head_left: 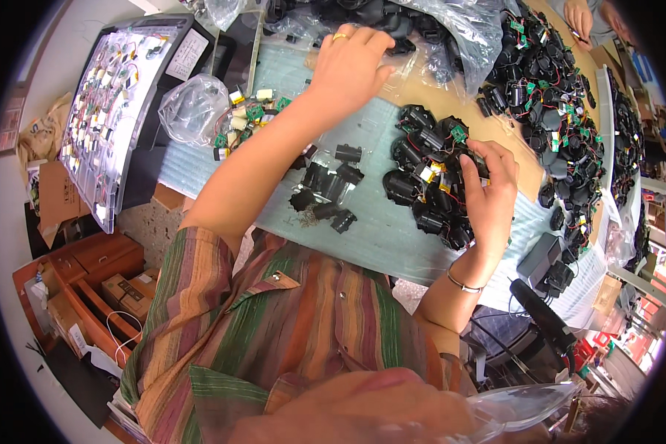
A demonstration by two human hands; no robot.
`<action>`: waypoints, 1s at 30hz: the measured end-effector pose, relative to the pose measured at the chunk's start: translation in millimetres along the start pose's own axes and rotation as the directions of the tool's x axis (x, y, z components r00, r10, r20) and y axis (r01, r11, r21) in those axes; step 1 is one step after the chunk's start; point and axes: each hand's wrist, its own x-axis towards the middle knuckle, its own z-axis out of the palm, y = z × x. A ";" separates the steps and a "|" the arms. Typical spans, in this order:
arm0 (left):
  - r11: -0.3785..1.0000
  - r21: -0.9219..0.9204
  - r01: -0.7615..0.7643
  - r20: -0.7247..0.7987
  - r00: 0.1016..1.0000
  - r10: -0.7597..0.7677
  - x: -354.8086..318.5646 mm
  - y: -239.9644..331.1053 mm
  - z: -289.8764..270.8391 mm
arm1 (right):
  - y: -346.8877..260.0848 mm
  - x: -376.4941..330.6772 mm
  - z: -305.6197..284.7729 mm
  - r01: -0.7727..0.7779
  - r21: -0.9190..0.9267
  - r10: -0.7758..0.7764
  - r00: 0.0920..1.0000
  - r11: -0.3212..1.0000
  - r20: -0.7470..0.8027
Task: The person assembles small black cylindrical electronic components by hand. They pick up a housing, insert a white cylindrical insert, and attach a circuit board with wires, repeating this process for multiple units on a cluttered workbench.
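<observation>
- Your left hand is stretched toward the far edge of the table, back of the hand up, a ring on one finger. Its fingers are loosely bent, their tips near the black parts along that edge; I cannot tell whether they grasp one.
- Your right hand is at the right side of the housings, thumb and index finger a little apart. The fingers curve over the black shells there, but I cannot tell whether they pinch anything.
- These housings stand close together on the blue sheet, near the table's near edge and right of its middle. Red wires run among them, and a green board sits on top, just beside your right fingertips.
- To the left of the housings, also toward the near edge, you have loose black pieces, with a scatter of tiny bits beside them.
- Past your left forearm, toward the table's left edge, lie batteries and boards. A crumpled bag is next to them.
- A tray of wired parts stands tilted beyond the left edge.
- Clear plastic lies at the far edge, left of a long heap of black housings with boards and wires along the table's right side.
- A dark box is by the near right corner.
- Another person's hand shows beyond the far right corner.
</observation>
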 end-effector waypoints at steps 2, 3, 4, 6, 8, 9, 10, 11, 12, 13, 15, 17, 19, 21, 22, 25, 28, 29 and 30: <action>0.997 0.071 -0.043 0.019 0.999 0.042 16.1 -4.5 13.4 | -5.8 3.3 2.2 0.017 0.037 -0.017 1.000 0.999 0.003; 0.991 0.111 -0.077 0.054 0.996 0.071 21.5 -7.4 26.2 | -8.6 4.1 4.6 0.022 0.052 -0.022 1.000 0.998 0.006; 0.983 0.154 -0.103 0.088 0.992 0.090 24.5 -9.8 34.2 | -12.2 3.7 8.9 0.029 0.079 -0.029 1.000 0.996 -0.005; 0.990 0.084 -0.111 0.057 0.993 0.106 27.6 -15.1 40.7 | -26.7 1.9 10.4 0.043 0.091 -0.044 0.999 0.995 0.003; 0.992 -0.078 -0.102 -0.065 0.993 0.097 27.0 -20.8 38.3 | -34.2 2.7 9.1 0.080 0.087 -0.081 0.997 0.993 0.005; 0.924 -0.379 0.058 0.052 0.998 -0.041 25.9 -18.9 28.4 | -34.7 -0.2 10.3 0.087 0.097 -0.088 0.996 0.992 0.007; 0.750 -0.616 0.241 0.199 0.969 -0.148 25.7 -16.1 8.1 | -36.8 -1.6 12.2 0.100 0.111 -0.102 0.995 0.989 0.013; 0.181 -0.862 0.473 0.413 0.863 -0.292 19.3 -6.7 -17.5 | -40.9 0.1 13.7 0.106 0.152 -0.114 0.993 0.983 0.043; -0.114 -0.911 0.397 0.412 0.868 -0.278 9.8 -14.8 -30.0 | -45.8 1.9 17.3 0.125 0.187 -0.141 0.987 0.974 0.076; -0.299 -0.889 0.347 0.433 0.848 -0.306 2.3 -12.0 -55.7 | -50.0 4.0 23.0 0.135 0.216 -0.160 0.982 0.967 0.103; -0.489 -0.829 0.273 0.505 0.740 -0.444 -5.9 6.1 -107.5 | -57.6 11.9 39.2 0.171 0.266 -0.217 0.964 0.949 0.155; -0.546 -0.803 0.238 0.556 0.630 -0.543 -18.5 6.7 -130.3 | -70.1 23.2 55.8 0.196 0.253 -0.259 0.935 0.947 0.243; -0.639 -0.753 0.155 0.524 0.728 -0.442 -58.4 -23.6 -132.0 | -84.7 37.5 76.6 0.254 0.191 -0.301 0.912 0.948 0.278; -0.680 -0.732 0.055 0.426 0.815 -0.393 -96.0 -46.4 -121.0 | -93.7 54.6 99.1 0.310 0.122 -0.330 0.915 0.943 0.232; -0.665 -0.746 0.031 0.414 0.804 -0.427 -108.1 -49.4 -118.5 | -97.1 61.5 108.3 0.336 0.084 -0.346 0.914 0.938 0.213; -0.672 -0.739 -0.050 0.394 0.778 -0.490 -130.7 -55.7 -121.3 | -106.5 75.8 130.7 0.358 0.050 -0.357 0.890 0.933 0.285; -0.393 -0.916 0.077 0.331 0.701 -0.632 -140.0 -47.9 -128.8 | -109.9 78.0 158.0 0.492 0.174 -0.521 0.817 0.853 0.248; -0.316 -0.943 0.102 0.286 0.731 -0.620 -144.8 -50.5 -127.4 | -110.1 76.4 162.1 0.493 0.167 -0.521 0.804 0.854 0.286; -0.232 -0.966 0.114 0.237 0.752 -0.615 -147.3 -49.7 -128.8 | -114.4 73.9 163.8 0.494 0.165 -0.520 0.789 0.853 0.328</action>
